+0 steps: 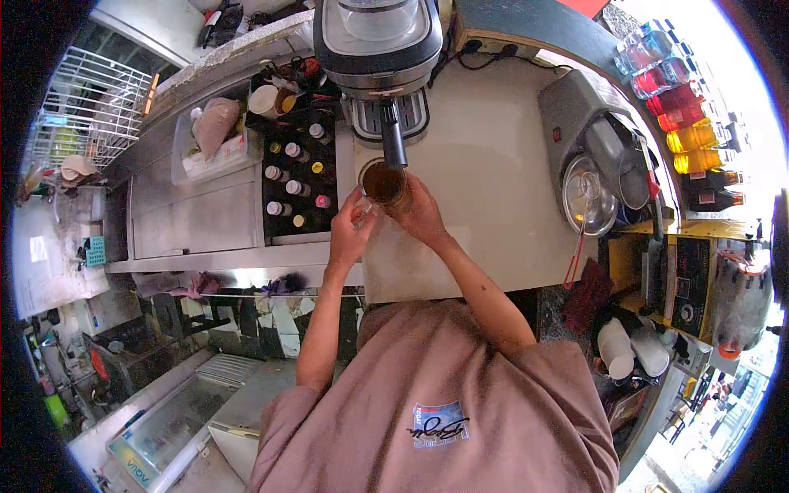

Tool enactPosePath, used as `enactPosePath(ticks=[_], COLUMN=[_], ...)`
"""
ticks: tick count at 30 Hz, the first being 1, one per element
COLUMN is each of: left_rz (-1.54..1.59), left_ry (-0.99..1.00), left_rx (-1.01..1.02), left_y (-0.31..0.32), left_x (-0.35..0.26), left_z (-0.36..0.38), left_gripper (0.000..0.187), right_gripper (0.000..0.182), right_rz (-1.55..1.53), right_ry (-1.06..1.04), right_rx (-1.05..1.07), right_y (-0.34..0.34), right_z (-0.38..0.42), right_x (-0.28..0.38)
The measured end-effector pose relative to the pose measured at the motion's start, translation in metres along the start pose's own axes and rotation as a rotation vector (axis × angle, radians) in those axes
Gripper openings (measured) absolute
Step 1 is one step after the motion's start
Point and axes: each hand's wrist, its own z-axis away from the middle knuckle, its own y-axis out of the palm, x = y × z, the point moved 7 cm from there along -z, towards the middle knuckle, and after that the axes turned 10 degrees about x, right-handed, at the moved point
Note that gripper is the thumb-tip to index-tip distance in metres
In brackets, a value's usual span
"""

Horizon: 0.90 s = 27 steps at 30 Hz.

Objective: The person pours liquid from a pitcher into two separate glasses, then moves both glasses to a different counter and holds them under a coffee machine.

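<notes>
A clear glass mug point(383, 182) with dark brown liquid in it is between my two hands, over the pale counter near the espresso machine point(378, 49). The fingers of my left hand point(353, 228) are closed at the mug's handle side. Around the mug's right side curls my right hand point(421, 215). Just above the mug's rim is the black handle of the portafilter point(393, 135), which is locked in the machine and points toward me. The undersides of my fingers are partly hidden.
Left of the counter sit a rack of several capped bottles point(288, 181) and a clear plastic bin point(215, 148). To the right are a grey appliance point(571, 115), a metal bowl point(590, 197) and a dark cloth point(588, 296). Colored bottles point(694, 135) line the right ledge.
</notes>
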Motion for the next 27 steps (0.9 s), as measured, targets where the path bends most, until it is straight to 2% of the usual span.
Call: enactPosePath(ticks=[2, 6, 9, 11, 12, 14, 17, 20, 23, 27], left_rz=[-0.077, -0.028, -0.065, -0.147, -0.145, 0.006, -0.019, -0.142, -0.205, -0.049], left_ry=[-0.101, -0.045, -0.104, 0.027, 0.027, 0.057, 0.069, 0.134, 0.109, 0.058], left_rx=[0.035, 0.025, 0.011, -0.089, -0.090, -0.291, -0.387, -0.386, -0.377, -0.388], left_y=[0.002, 0.003, 0.009, 0.011, 0.017, 0.022, 0.028, 0.026, 0.024, 0.022], left_x=[-0.004, 0.013, 0.023, 0.042, 0.041, 0.039, 0.035, 0.036, 0.039, 0.038], left_z=[0.001, -0.007, -0.010, -0.014, -0.015, -0.009, -0.006, -0.008, -0.012, -0.014], left_gripper=[0.057, 0.053, 0.050, 0.043, 0.043, 0.033, 0.025, 0.022, 0.022, 0.023], right_gripper=[0.059, 0.061, 0.065, 0.071, 0.071, 0.071, 0.070, 0.068, 0.067, 0.067], right_rz=[0.018, 0.029, 0.123, 0.185, 0.186, 0.165, 0.195, 0.178, 0.168, 0.190], right_ry=[0.015, -0.045, -0.023, -0.006, -0.008, -0.066, -0.029, -0.065, -0.033, -0.037], right_rx=[0.007, 0.022, -0.002, -0.016, -0.014, -0.033, -0.025, -0.037, -0.031, -0.043], right_y=[-0.001, -0.004, 0.002, 0.003, 0.002, 0.000, 0.001, 0.002, 0.000, -0.001], right_z=[0.001, 0.006, 0.011, 0.014, 0.013, 0.014, 0.015, 0.014, 0.012, 0.012], right_x=[-0.003, -0.001, -0.010, -0.014, -0.013, -0.007, -0.010, -0.012, -0.008, -0.005])
